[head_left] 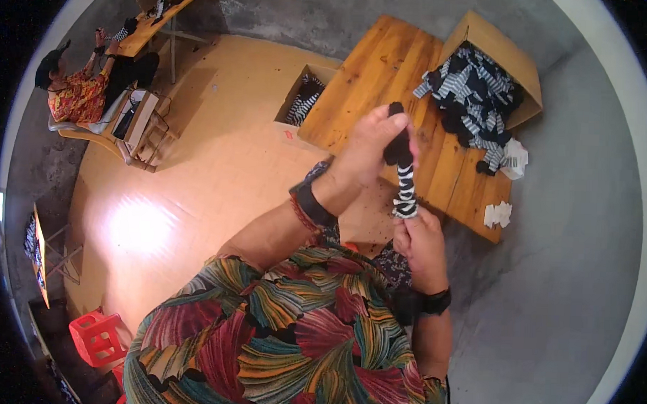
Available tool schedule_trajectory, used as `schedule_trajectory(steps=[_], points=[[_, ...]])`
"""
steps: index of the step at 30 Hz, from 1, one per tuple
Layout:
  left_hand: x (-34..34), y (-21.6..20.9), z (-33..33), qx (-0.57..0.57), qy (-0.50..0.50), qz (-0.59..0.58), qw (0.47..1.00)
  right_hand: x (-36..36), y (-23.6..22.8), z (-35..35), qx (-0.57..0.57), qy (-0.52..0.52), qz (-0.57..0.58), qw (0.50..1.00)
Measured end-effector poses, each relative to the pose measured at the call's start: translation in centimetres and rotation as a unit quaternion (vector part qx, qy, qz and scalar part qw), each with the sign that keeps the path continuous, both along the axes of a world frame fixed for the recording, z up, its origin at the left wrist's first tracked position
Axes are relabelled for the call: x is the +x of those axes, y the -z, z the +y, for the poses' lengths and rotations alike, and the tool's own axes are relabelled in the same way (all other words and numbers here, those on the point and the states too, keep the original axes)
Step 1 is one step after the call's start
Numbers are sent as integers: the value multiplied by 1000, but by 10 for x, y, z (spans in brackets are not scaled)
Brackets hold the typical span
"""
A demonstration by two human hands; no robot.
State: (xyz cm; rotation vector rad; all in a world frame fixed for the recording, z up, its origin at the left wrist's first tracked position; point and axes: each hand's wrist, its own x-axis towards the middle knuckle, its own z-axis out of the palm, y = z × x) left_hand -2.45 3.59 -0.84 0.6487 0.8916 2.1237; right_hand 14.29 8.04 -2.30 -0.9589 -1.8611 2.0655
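A striped sock (405,185) is stretched lengthwise in front of me, over the near edge of the wooden table. Its black part is up at my left hand (368,146), whose thumb presses on it with the fingers closed behind. The black-and-white striped part runs down to my right hand (423,242), which pinches the lower end between thumb and fingers. Beyond my hands, a heap of grey-and-black striped socks (477,93) spills from a tipped cardboard box (531,84) onto the table (386,54).
White paper slips (497,214) and a white packet (514,159) lie at the table's right edge. An open carton (292,115) with striped socks stands left of the table. At upper left a person (81,97) sits at another table (148,32). A red stool (98,338) is lower left.
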Motion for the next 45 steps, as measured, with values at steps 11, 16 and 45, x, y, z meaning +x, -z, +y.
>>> schedule_trajectory(steps=[11,16,45], points=[[-15,0,-13,-137,-48,109,983,29,6,23,155,-55,-24,986],[-21,3,-11,-245,57,393,884,49,12,48,266,-63,-36,961],[-5,-19,-35,-126,174,220,952,47,36,26,-148,-83,44,984]])
